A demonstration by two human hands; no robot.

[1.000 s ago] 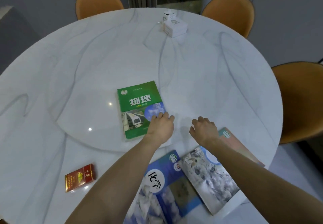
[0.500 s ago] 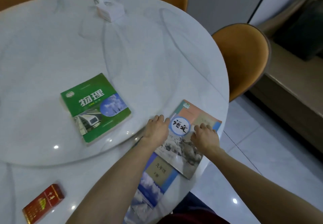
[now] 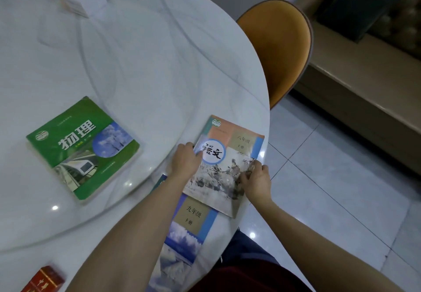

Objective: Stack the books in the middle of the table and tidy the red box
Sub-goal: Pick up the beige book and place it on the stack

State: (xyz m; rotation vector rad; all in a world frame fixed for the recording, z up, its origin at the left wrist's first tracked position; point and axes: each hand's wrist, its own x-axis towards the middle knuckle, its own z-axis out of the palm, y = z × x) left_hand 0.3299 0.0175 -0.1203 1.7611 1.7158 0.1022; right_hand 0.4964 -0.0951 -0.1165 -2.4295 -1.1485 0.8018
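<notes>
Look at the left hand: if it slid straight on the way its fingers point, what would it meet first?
The left hand points up and right along the table. Its fingertips already touch the top book, so it would likely meet that book's left edge first.

Both hands [image 3: 185, 163] on language book [image 3: 230, 162]

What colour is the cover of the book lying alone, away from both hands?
Green, with a white train and a blue sky circle: the book shows clearly in the head view.
</notes>
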